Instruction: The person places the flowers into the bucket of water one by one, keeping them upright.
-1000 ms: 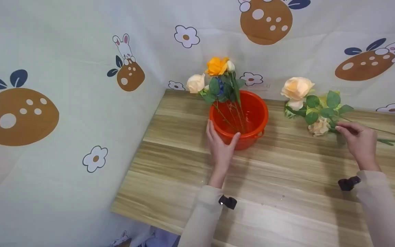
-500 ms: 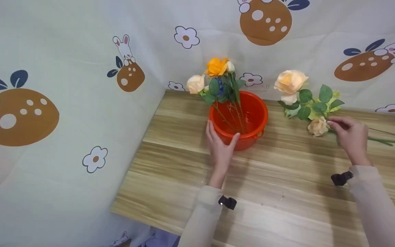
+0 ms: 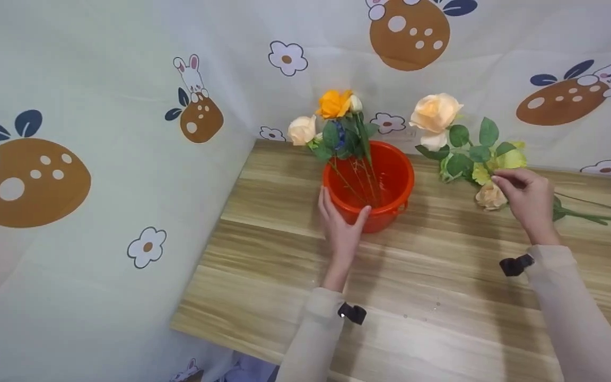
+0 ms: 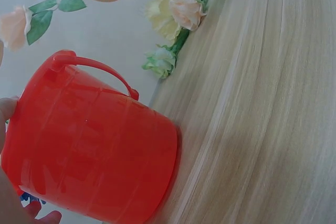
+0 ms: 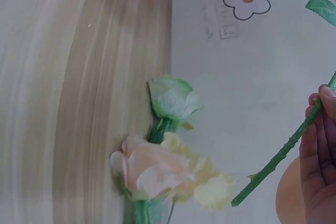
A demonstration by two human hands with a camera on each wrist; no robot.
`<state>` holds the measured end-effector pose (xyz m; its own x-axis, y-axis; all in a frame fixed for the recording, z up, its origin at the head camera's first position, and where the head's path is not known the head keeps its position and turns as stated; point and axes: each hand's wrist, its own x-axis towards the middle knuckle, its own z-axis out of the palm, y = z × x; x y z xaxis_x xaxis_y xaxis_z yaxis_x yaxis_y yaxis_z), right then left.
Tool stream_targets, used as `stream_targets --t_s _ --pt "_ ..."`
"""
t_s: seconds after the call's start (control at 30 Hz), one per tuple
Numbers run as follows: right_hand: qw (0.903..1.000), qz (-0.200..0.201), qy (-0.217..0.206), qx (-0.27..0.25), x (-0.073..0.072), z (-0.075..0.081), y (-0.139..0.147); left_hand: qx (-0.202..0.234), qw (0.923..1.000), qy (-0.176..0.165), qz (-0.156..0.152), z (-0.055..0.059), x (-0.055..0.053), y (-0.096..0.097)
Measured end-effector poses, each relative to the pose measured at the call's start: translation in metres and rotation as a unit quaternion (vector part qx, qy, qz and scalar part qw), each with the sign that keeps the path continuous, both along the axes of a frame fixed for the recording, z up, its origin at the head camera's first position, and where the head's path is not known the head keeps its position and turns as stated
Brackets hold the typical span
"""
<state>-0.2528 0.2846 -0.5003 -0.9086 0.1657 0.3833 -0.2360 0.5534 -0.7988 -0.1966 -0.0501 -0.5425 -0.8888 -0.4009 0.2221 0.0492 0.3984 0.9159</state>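
My left hand (image 3: pixel 341 231) holds the near left side of a red bucket (image 3: pixel 385 222), thumb at the rim and fingers spread round the wall. In the bucket lean an orange rose (image 3: pixel 334 104), a cream rose (image 3: pixel 302 130) and a white bud (image 3: pixel 356 103). My right hand (image 3: pixel 531 199) pinches the green stem (image 5: pixel 278 156) of a peach rose (image 3: pixel 437 112) with leaves, raised above the table right of the bucket. The stem's cut end hangs free in the right wrist view. Below it lie a pale peach flower (image 5: pixel 149 169), a yellow flower (image 5: pixel 215 190) and a pale green one (image 5: pixel 173 98).
The wood-grain table (image 3: pixel 263 254) meets a patterned cloth backdrop (image 3: pixel 305 32) behind and at the left. Loose green stems (image 3: pixel 592 216) lie at the right. The bucket's red handle (image 4: pixel 105 69) hangs against its side. Small clear specks dot the table front.
My right hand has moved left and slightly up with the peach rose, lifting it clear of the flowers on the table. The left hand and bucket have stayed put.
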Motion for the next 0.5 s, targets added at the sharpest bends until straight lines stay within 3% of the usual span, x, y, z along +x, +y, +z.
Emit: stream_targets --t_s 0.5 --pt "0.9979 0.052 0.034 -0.021 -0.019 0.025 -0.040 -0.011 0.9999 0.011 0.002 -0.001 0.000 -0.001"
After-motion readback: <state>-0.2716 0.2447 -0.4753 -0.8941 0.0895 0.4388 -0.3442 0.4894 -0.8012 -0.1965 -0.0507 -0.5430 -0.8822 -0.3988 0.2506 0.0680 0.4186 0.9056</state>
